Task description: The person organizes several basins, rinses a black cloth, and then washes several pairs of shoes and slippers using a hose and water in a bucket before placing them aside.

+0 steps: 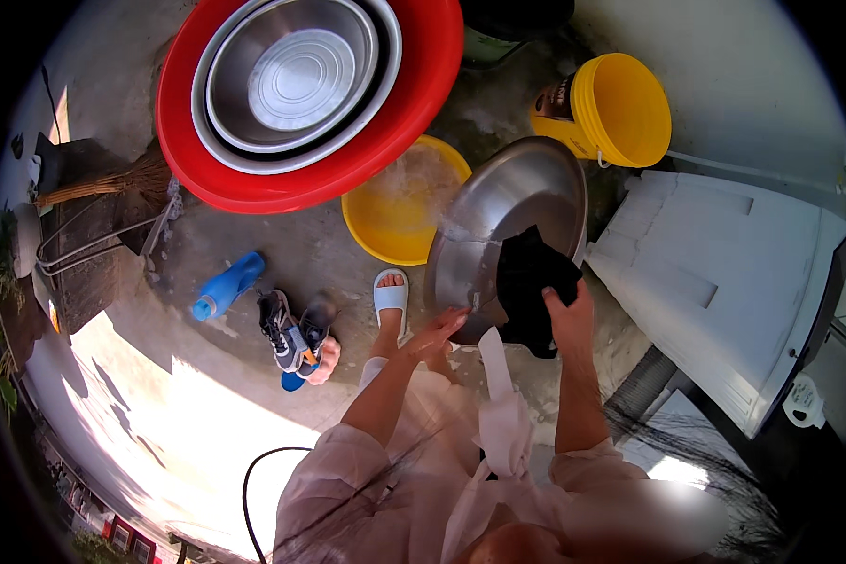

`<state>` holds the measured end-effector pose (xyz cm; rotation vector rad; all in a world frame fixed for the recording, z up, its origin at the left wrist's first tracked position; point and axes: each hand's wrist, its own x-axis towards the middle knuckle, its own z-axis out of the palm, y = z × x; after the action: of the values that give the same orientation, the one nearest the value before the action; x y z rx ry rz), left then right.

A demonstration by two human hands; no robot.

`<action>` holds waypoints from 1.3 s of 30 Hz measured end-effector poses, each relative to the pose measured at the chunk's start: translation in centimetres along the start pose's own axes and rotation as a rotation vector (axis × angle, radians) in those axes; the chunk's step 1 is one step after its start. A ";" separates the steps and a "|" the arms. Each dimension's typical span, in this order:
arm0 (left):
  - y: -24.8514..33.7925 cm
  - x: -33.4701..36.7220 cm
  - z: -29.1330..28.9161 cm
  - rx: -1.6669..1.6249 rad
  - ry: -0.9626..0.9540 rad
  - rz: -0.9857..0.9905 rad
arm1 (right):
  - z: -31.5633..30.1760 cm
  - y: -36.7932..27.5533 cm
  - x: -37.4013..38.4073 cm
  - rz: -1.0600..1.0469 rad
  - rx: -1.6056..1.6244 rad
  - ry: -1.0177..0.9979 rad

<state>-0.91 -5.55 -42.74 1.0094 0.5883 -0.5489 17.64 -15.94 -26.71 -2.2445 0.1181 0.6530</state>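
A large metal basin (545,174) is tipped toward the left, and clear water runs over its rim into a yellow tub (362,221) on the ground. My left hand (440,331) grips the basin's near-left edge. In my right hand (571,315) is a black cloth (526,282), bunched at the basin's near-right side and hanging partly over its inside. The thumb shows on the cloth; the other fingers of that hand are mostly hidden. The cloth's exact kind cannot be made out.
A red tub (423,94) holding metal basins (301,80) stands at the far left. A yellow bucket (630,108) lies tilted at the far right, near a white panelled box (714,273). Sneakers (287,329) and a blue bottle (230,285) are at left.
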 end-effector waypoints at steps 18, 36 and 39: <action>6.7 -4.4 7.3 0.497 1.000 0.554 | -0.5 -3.1 3.1 -0.067 0.224 -0.404; -0.9 -17.9 5.0 -0.564 1.606 0.134 | 2.4 12.5 14.5 -0.073 0.042 -0.377; -3.4 -18.8 3.7 -0.711 1.675 0.151 | 7.4 15.9 15.3 -0.044 -0.017 -0.401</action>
<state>-15.95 -7.47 -30.53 0.6055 1.9662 0.7959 23.23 -19.86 -48.94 -2.0801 -0.1356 1.0661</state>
